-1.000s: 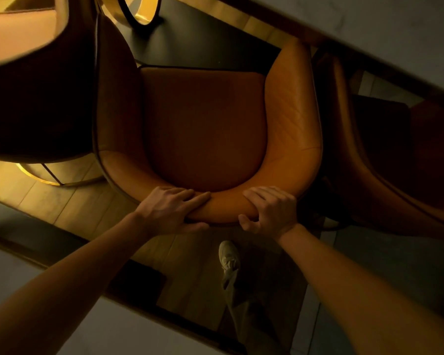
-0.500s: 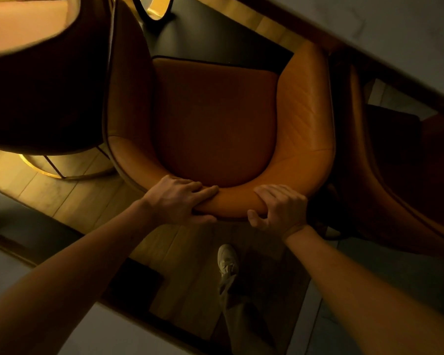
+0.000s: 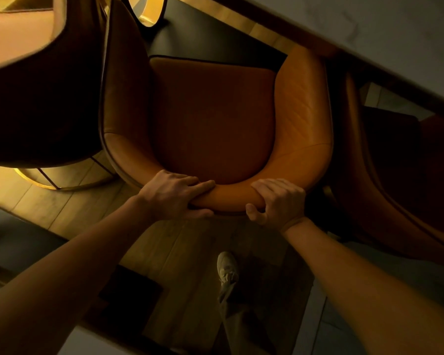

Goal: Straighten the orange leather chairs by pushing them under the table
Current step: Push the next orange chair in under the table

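Note:
Seen from above in dim light, an orange leather chair [image 3: 300,116] with a curved back fills the middle of the view. My left hand [image 3: 172,196] and my right hand [image 3: 280,201] both grip the top edge of its backrest, fingers over the rim, thumbs behind. The front of its seat meets the dark edge of the pale table [image 3: 385,29], which crosses the upper right. A second orange chair [image 3: 364,180] stands close on the right, its seat partly under the table. A third chair [image 3: 44,106] sits dark on the left.
Wood plank floor [image 3: 180,249] lies below the chair, with my shoe [image 3: 227,267] on it. A gold ring chair base [image 3: 62,185] shows at left and another [image 3: 149,11] at the top. A pale surface [image 3: 87,339] runs along the lower left.
The held chair has slid forward and to the right, toward the table, with both hands still gripping its backrest. The gap to the right chair has narrowed.

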